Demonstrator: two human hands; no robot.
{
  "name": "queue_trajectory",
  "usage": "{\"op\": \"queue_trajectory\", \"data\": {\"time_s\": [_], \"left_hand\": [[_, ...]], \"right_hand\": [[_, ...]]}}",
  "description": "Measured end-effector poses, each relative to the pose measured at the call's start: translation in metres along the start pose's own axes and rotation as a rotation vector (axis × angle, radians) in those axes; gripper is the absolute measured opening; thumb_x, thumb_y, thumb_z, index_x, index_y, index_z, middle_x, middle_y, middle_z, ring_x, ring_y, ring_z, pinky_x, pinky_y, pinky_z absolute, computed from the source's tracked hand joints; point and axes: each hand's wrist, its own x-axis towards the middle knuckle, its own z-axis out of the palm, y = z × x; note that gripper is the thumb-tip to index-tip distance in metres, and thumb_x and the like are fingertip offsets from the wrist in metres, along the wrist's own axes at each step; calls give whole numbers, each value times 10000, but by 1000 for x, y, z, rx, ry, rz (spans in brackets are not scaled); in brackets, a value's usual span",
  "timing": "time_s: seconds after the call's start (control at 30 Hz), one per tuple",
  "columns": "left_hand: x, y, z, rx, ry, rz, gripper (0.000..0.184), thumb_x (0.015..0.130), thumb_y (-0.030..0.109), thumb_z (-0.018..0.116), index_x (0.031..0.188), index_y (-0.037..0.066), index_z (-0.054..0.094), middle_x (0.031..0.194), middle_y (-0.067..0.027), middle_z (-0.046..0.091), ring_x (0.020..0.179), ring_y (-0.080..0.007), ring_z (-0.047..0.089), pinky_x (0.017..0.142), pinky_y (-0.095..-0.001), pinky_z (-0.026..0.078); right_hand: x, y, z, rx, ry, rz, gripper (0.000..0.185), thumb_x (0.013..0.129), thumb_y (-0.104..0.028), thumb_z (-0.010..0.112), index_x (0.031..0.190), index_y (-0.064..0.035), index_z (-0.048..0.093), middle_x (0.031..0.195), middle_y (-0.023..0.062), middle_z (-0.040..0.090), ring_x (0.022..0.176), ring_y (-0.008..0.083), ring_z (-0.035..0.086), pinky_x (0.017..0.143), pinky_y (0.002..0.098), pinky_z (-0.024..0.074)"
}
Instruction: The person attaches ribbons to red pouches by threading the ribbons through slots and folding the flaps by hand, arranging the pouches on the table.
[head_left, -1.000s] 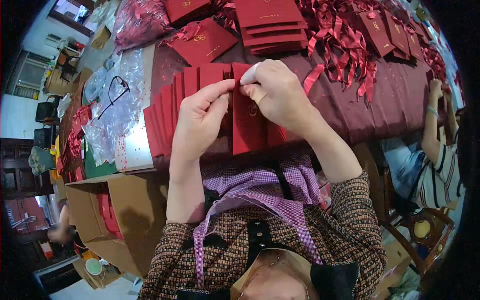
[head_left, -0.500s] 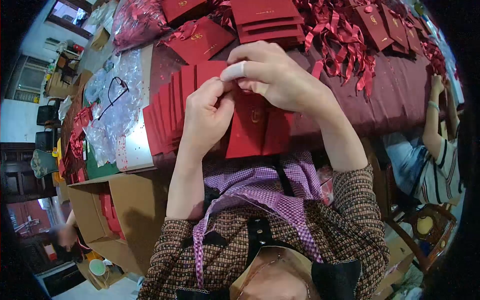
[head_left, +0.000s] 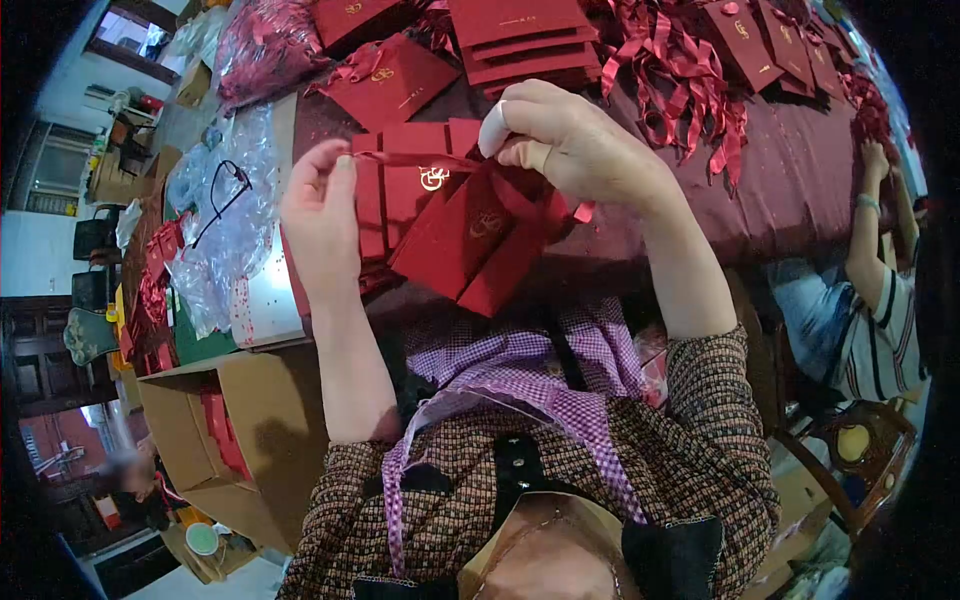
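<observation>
A red ribbon is stretched sideways between my two hands. My left hand pinches its left end between thumb and forefinger. White tape or a finger cover wraps one finger of my right hand, which is closed on the ribbon farther right. Just below the right hand, a small dark red paper gift bag with a gold emblem is tilted at the table's near edge. A ribbon loop and a loose end show at its top. Behind it, partly covered, lie more red bags in an overlapping row.
Stacked red bags, a pile of loose ribbons and a filled plastic bag lie along the far side. Eyeglasses rest on clear plastic at left. An open cardboard box stands below. A co-worker's arm is at right.
My left hand has moved left, away from the right hand, drawing the ribbon out between them. The gift bag has tilted, and the gold-marked bags behind show more.
</observation>
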Motion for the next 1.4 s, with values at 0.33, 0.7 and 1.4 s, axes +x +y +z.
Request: {"op": "queue_trajectory", "data": {"time_s": [0.33,0.7,1.4], "left_hand": [[-38,33,3,613,-456,315,151,748,28,675,886,-13,629,806,-112,542,754,-249,555,670,-326,444],[-33,19,-3,546,-347,159,71,764,23,678,769,-29,630,696,-69,531,595,-122,512,540,-259,412],[-28,3,11,359,-285,-139,157,837,79,639,901,-64,654,681,-13,615,639,-49,517,573,-227,421]], "right_hand": [[11,12,8,-4,-39,79,101,812,-35,629,910,-24,605,851,91,609,819,239,594,724,324,476],[-35,36,-27,99,80,264,216,831,-37,641,1045,-10,632,984,29,658,892,100,590,794,248,473],[-88,15,-28,993,382,374,274,893,-100,570,1138,17,542,802,86,603,680,138,549,617,254,452]]}}
